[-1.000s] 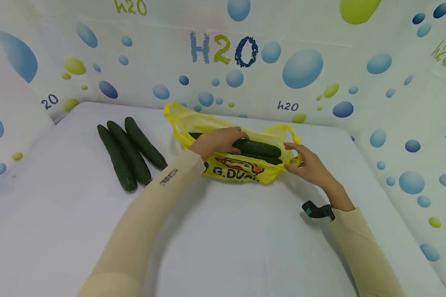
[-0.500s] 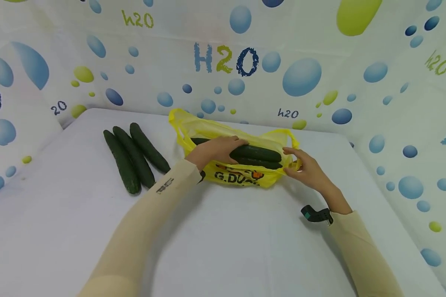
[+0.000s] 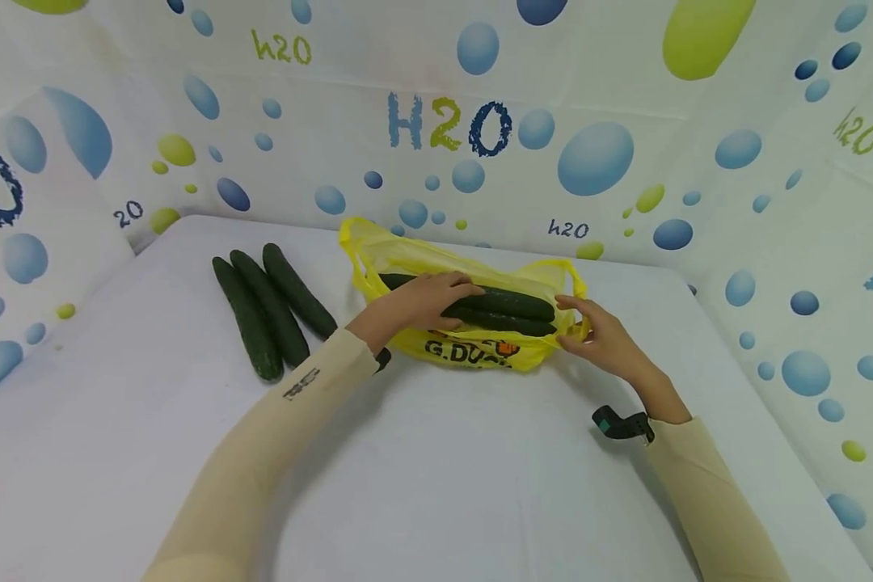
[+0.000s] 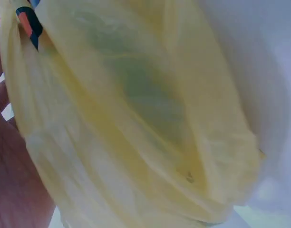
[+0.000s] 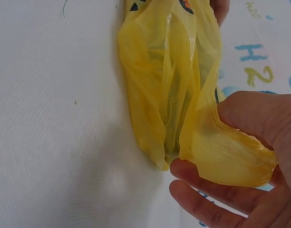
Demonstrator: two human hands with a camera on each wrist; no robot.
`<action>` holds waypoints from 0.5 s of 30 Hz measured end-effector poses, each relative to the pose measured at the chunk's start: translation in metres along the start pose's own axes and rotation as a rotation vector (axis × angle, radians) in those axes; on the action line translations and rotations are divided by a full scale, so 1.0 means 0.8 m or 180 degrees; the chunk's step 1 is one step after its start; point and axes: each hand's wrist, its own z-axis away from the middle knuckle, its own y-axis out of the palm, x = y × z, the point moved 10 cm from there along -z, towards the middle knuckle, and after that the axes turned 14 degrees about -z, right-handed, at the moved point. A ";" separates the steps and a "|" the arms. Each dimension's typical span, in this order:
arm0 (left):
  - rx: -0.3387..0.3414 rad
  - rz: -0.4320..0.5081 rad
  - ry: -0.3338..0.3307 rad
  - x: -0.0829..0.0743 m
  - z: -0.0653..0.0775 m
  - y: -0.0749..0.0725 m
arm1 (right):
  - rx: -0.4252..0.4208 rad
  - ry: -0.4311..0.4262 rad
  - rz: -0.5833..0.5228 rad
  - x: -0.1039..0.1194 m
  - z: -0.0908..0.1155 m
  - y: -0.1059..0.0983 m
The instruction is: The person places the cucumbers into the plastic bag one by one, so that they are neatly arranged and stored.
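Now, left hand (image 3: 423, 301) slightly farther left over cucumbers (image 3: 516, 304), grip unclear, lower one more exposed, right hand (image 3: 605, 338) pinching bag (image 3: 469, 351).

The palm side of the left hand (image 4: 17, 180) shows along one edge, mostly cropped. Right beside it spreads a thin yellow plastic bag (image 4: 112, 166), creased and translucent. Through the plastic, away from the palm, a blurred elongated green shape (image 4: 150, 95) runs slantwise. Near the fingers is black-and-orange print (image 4: 29, 24). Across the bag from the hand lies a white surface (image 4: 274, 118).
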 end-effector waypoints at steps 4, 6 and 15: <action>-0.0172 -0.0069 0.0011 0.001 0.013 -0.001 | 0.0029 -0.0025 0.0009 0.000 -0.002 0.004; -0.0260 -0.0090 0.0025 0.001 0.019 -0.004 | 0.0028 -0.0028 0.0040 0.000 -0.002 0.005; -0.0695 -0.0152 0.0281 -0.013 0.049 -0.019 | 0.0038 0.0077 0.0085 -0.006 -0.001 0.004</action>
